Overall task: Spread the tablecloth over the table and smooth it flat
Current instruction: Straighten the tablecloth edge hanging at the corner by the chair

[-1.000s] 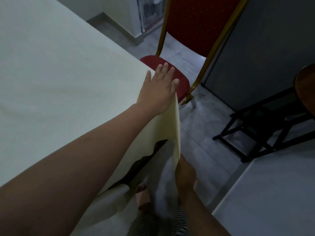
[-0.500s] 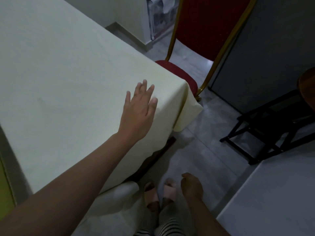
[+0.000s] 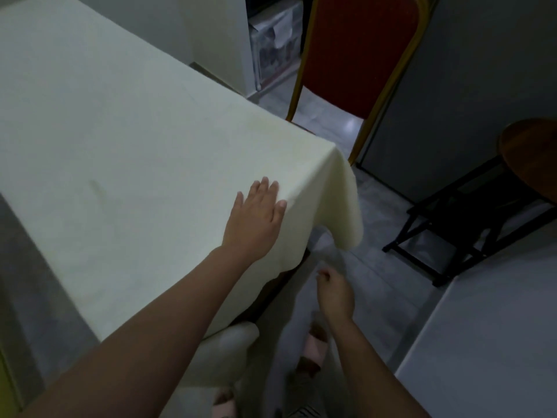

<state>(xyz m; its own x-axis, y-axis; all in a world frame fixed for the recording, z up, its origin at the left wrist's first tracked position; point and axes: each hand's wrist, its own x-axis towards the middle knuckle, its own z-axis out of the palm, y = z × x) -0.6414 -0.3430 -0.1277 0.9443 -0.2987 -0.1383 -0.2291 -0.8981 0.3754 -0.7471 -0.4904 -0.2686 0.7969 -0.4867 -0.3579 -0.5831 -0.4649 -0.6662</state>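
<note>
Up by the table's corner, my left hand (image 3: 256, 220) lies flat on the tablecloth (image 3: 120, 131), fingers straight, palm down. My right hand (image 3: 334, 292) hangs below the table edge, loosely curled, holding nothing. The cloth covers the top and the corner flap (image 3: 346, 206) drapes over. My tip: press lightly and sweep outward so the small ridge by my fingertips (image 3: 272, 191) runs off the edge instead of bunching. Room's a bit tight, with the red chair (image 3: 355, 55) just past the corner and a black folding stand (image 3: 467, 230) off to the right, so I'd keep sweeps short.
</note>
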